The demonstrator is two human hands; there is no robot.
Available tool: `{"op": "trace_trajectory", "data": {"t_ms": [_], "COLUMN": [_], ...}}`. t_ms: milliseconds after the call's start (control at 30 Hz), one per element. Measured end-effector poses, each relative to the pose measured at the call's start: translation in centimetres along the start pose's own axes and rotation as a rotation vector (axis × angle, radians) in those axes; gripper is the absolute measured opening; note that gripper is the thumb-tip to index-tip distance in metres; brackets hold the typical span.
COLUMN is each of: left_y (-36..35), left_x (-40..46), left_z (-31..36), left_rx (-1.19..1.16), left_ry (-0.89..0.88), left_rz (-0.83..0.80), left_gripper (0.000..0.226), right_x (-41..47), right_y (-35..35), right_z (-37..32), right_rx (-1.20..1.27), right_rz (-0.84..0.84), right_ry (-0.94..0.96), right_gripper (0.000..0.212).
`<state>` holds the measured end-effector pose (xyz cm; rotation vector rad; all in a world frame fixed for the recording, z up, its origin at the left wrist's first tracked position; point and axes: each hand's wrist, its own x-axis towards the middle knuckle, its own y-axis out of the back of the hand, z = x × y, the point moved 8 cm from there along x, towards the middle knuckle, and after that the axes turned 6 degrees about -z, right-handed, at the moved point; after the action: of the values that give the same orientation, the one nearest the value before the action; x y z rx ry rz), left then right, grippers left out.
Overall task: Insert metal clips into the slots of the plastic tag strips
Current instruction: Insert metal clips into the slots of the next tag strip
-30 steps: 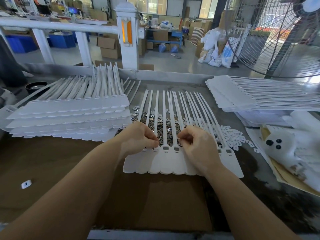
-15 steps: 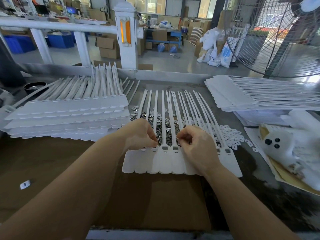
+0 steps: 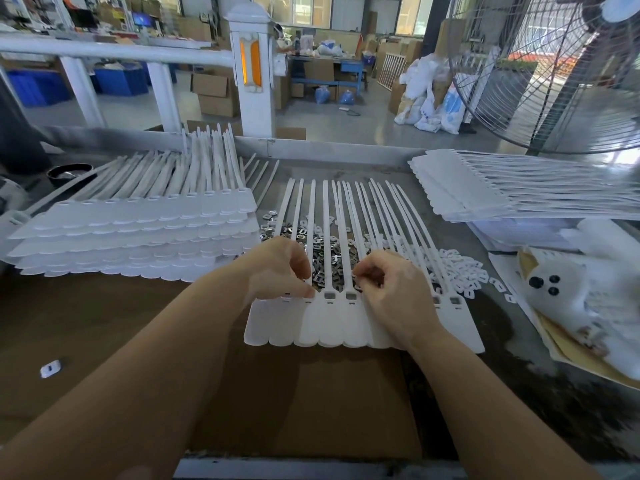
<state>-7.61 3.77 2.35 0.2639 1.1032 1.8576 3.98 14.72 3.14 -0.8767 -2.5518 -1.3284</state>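
Nearest us, a flat white plastic sheet of joined tag strips (image 3: pixel 332 327) lies on the brown cardboard-covered worktop (image 3: pixel 145 327). Our left hand (image 3: pixel 280 268) rests curled at its slotted heads; our right hand (image 3: pixel 391 292) is curled there too. We cannot tell what either grip holds. Beyond lies a loose pile of small shiny metal clips (image 3: pixel 323 258).

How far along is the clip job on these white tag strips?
Done, apparently: the white strips stacked at the left. In hand: both the left hand and right hand work at the slots of the flat white strip sheet. Left: the loose metal clips and another white stack at the right.
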Motion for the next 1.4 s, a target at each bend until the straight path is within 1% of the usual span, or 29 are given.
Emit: {"op": "trace_trajectory", "data": {"t_ms": [67,100,200,233,267,300,400,467,533,633,800,867,1000,1200,1300,1400], "left_y": [-0.1,0.0,0.0,-0.3,-0.8,-1.5,-3.8,-4.9,-5.4,-5.2,-5.2,-5.1,-5.1,-5.2,-5.2,-5.1], "left_x": [-0.2,-0.2,-0.5,-0.5,-0.5,-0.4,0.2,0.7,1.2,1.3,1.1,1.1,1.0,1.1,1.1,1.0], "left_z": [0.0,0.1,1.2,1.9,2.7,3.3,4.1,3.7,3.3,3.3,3.3,3.3,3.2,3.2,3.2,3.2], "left_rx": [0.005,-0.001,-0.045,-0.026,0.002,0.030,0.148,0.260,0.294,0.273,0.280,0.276,0.268,0.260,0.258,0.258], "left_ry": [0.005,0.004,-0.034,-0.069,-0.113,-0.159,-0.235,-0.213,-0.189,-0.191,-0.178,-0.178,-0.177,-0.182,-0.178,-0.180], "left_rz": [0.002,0.031,0.216,0.263,0.290,0.299,0.254,0.200,0.162,0.166,0.192,0.199,0.208,0.214,0.215,0.219], "left_gripper": [0.012,0.010,0.009,0.005,0.005,0.015,0.038,0.043,0.044,0.043,0.043,0.043,0.043,0.043,0.043,0.043], "right_x": [0.1,0.2,0.4,0.5,0.7,0.8,1.4,1.8,2.2,2.9,3.9,4.2,4.3,3.8,3.8,3.9], "right_y": [0.0,-0.1,-0.1,-0.1,-0.1,0.0,1.0,2.0,2.6,2.5,1.3,1.1,1.3,1.6,1.5,1.9], "right_z": [0.0,0.1,0.3,0.3,0.3,0.3,1.0,2.0,3.1,4.3,5.2,5.3,5.0,4.9,4.8,4.7], "right_rx": [0.002,0.005,0.018,0.026,0.040,0.057,0.048,-0.063,-0.181,-0.286,-0.385,-0.420,-0.414,-0.427,-0.421,-0.310], "right_rz": [-0.009,-0.018,-0.056,-0.074,-0.094,-0.109,-0.063,-0.005,0.019,-0.022,-0.173,-0.201,-0.150,-0.062,-0.092,-0.169], "right_ry": [-0.014,-0.028,-0.071,-0.082,-0.093,-0.104,-0.151,-0.200,-0.251,-0.293,-0.342,-0.343,-0.322,-0.297,-0.298,-0.334], "right_gripper": [0.011,0.011,0.011,0.011,0.012,0.013,0.014,0.014,0.017,0.022,0.037,0.035,0.025,0.020,0.023,0.033]}}
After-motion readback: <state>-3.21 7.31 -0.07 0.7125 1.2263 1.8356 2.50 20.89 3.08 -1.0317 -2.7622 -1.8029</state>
